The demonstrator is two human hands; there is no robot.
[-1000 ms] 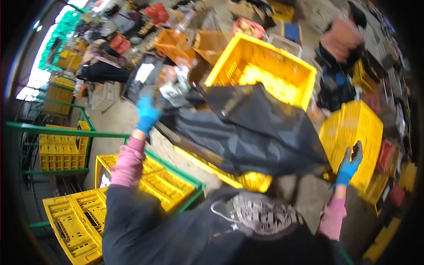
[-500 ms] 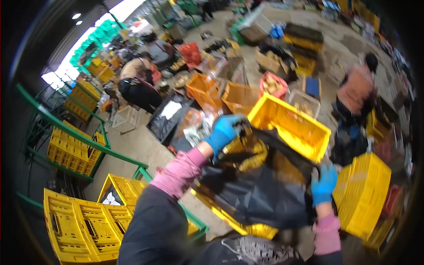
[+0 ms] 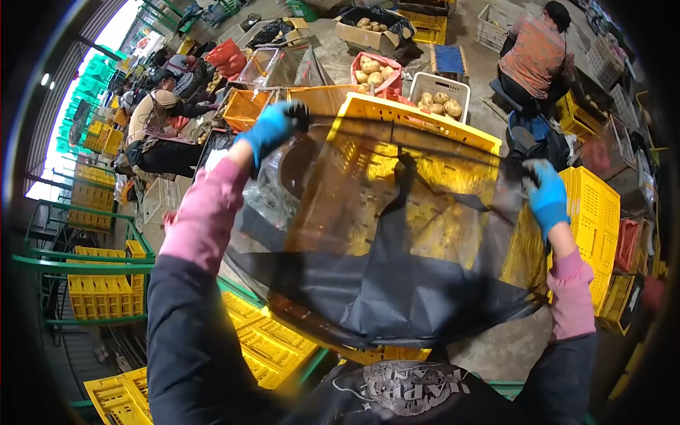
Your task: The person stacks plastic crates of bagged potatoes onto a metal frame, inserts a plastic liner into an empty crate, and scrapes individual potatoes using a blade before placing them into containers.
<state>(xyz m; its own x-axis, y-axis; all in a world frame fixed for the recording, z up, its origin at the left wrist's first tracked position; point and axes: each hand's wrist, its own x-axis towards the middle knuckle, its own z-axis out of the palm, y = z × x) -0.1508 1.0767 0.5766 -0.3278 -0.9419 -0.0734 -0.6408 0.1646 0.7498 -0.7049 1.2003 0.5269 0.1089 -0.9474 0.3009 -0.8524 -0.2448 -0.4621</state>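
Note:
A thin black plastic bag [image 3: 404, 304] is stretched wide between my two blue-gloved hands, its upper part see-through. My left hand [image 3: 271, 131] pinches the bag's upper left edge, fingers closed. On the other side, my right hand [image 3: 547, 200] grips the upper right edge. Behind and beneath the plastic is a yellow crate [image 3: 428, 122], its slotted inside visible through the film. The lower part of the bag hangs dark and creased in front of me, covering the crate's near side.
Potatoes fill a red bag [image 3: 375, 69], a white crate [image 3: 439, 100] and a lined cardboard box [image 3: 375, 25]. Stacked yellow crates [image 3: 591, 234] stand at right, more [image 3: 106, 283] at left beside a green rail [image 3: 85, 268]. A seated person [image 3: 535, 57] works at upper right; others [image 3: 156, 120] at left.
Both hands have moved apart and up, spreading the black bag wider over the yellow crate. The camera view has shifted and turned.

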